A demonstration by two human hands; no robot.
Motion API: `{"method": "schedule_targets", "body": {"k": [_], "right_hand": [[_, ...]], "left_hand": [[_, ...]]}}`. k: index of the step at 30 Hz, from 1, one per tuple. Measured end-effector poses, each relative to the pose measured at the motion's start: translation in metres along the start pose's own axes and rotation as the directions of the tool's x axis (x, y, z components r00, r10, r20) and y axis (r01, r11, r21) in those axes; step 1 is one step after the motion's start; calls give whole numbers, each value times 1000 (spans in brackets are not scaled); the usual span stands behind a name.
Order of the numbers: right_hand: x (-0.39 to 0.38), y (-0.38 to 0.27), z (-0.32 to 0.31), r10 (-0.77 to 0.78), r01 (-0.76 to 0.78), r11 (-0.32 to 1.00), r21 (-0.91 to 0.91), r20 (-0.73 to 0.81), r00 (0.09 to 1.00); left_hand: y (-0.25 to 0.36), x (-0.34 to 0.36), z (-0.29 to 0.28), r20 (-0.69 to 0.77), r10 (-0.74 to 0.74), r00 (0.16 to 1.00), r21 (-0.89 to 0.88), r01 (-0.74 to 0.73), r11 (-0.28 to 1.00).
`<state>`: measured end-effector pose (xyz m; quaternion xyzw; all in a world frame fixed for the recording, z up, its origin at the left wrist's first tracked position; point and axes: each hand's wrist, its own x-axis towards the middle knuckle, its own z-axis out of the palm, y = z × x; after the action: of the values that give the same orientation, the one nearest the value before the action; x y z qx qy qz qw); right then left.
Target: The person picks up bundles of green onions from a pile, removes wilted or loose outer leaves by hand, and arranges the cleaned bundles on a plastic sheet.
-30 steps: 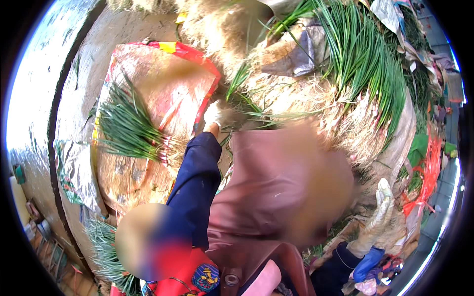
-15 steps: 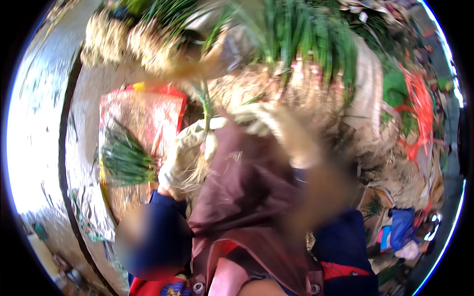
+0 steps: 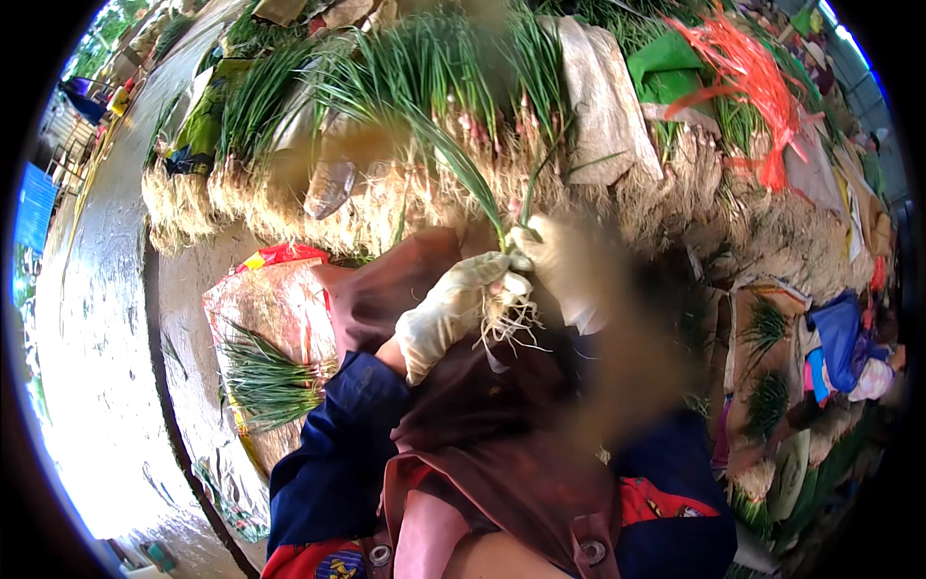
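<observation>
In white gloves, my left hand (image 3: pixel 449 309) and my right hand (image 3: pixel 559 261) meet above a maroon apron (image 3: pixel 482 396) on my lap, closed on a spring onion (image 3: pixel 506 299) with long leaves rising and pale stringy roots hanging between my fingers. A blurred patch covers part of my right hand and forearm. A small bunch of spring onions (image 3: pixel 275 386) lies at my left on a red-edged sack (image 3: pixel 251 309).
A long pile of spring onions (image 3: pixel 434 87) with tangled roots spans the far side, with sacking (image 3: pixel 608 106), green cloth (image 3: pixel 666 63) and red plastic strands (image 3: pixel 733 77). A pale concrete strip (image 3: pixel 106 367) runs along the left. More bunches (image 3: pixel 767 405) and blue fabric (image 3: pixel 839 338) lie at right.
My left hand has drawn back from beside the left sack and my right hand has moved inward; they now grip a spring onion together. The view has swung toward the far pile.
</observation>
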<state>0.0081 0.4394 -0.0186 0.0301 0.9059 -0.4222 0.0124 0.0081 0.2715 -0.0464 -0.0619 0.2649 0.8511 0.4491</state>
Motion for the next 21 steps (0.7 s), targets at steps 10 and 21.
{"method": "schedule_targets", "body": {"k": [10, 21], "right_hand": [[15, 167, -56, 554, -385, 657, -648, 69, 830], [168, 105, -46, 142, -127, 989, 71, -265, 954]], "left_hand": [[65, -10, 49, -259, 291, 921, -10, -304, 953], [119, 112, 20, -127, 449, 884, 566, -307, 765]]}}
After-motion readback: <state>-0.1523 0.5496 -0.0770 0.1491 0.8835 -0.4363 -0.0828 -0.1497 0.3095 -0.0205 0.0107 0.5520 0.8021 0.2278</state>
